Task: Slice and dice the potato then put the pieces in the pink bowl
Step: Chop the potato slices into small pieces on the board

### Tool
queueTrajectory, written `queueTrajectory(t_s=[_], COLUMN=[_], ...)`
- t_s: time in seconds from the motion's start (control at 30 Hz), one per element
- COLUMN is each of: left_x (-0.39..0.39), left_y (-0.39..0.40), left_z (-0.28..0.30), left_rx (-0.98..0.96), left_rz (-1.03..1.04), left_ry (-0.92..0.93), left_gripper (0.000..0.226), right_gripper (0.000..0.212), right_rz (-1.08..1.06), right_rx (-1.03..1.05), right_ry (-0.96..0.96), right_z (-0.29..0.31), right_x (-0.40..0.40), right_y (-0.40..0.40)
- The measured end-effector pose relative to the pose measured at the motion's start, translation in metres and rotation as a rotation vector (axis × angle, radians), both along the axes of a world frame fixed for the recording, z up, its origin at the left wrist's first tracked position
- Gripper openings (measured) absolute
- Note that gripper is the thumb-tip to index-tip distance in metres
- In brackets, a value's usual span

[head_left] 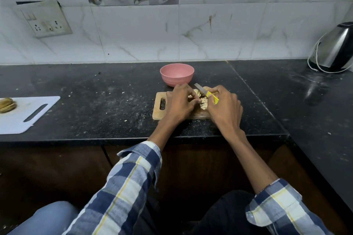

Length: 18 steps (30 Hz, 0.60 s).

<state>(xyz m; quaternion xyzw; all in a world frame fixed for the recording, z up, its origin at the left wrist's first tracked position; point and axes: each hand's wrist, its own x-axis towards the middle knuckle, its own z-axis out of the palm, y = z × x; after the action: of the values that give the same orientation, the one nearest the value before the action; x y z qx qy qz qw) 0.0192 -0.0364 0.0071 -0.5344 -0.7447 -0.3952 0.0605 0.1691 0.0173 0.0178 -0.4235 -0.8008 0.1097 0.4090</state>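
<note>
Potato pieces (202, 101) – pale cut strips, bunched btwn both hands on wooden board (160, 114); their long axis can't be told, mostly hidden by fingers. Left hand (180, 103) curled over the pieces, fingertips on them. Right hand (224, 106) grips yellow-handled knife (207, 94); blade points up-left from that hand, toward pink bowl (177, 74), which sits just beyond the left hand, off the board. Board's long axis runs left–right, handle slot left of left hand. Surface: black speckled counter (105, 97), crumb-dusted. White board (24, 114) w/ a sliced brown item far left; steel kettle (334, 47) far right; marble-look tiles, socket plate behind.
</note>
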Motion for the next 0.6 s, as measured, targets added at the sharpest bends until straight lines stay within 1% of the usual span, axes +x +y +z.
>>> queueTrajectory(t_s=[0.07, 0.17, 0.33, 0.43, 0.5, 0.6], left_x=[0.002, -0.004, -0.021, -0.034, -0.046, -0.06], left_y=[0.004, 0.006, -0.002, -0.017, -0.029, -0.044], left_z=[0.0, -0.003, -0.007, -0.001, 0.0, -0.004], left_rx=[-0.028, -0.075, -0.031, -0.011, -0.046, -0.143], left_rz=[-0.026, -0.062, -0.074, -0.088, -0.11, -0.125], left_ry=[0.021, 0.03, -0.041, -0.13, -0.187, -0.204], left_gripper=[0.007, 0.016, 0.014, 0.025, 0.033, 0.03], right_gripper=[0.017, 0.017, 0.016, 0.016, 0.016, 0.017], right_rz=[-0.007, -0.01, 0.02, 0.062, 0.084, 0.096], right_rx=[-0.004, -0.011, -0.018, 0.009, 0.046, 0.092], right_ry=[0.001, 0.0, -0.012, -0.039, -0.07, -0.121], right_z=[-0.001, -0.003, -0.005, -0.005, -0.006, -0.009], right_x=[0.003, 0.007, 0.005, 0.001, -0.002, -0.008], right_y=[0.002, 0.004, 0.001, -0.007, -0.015, -0.026])
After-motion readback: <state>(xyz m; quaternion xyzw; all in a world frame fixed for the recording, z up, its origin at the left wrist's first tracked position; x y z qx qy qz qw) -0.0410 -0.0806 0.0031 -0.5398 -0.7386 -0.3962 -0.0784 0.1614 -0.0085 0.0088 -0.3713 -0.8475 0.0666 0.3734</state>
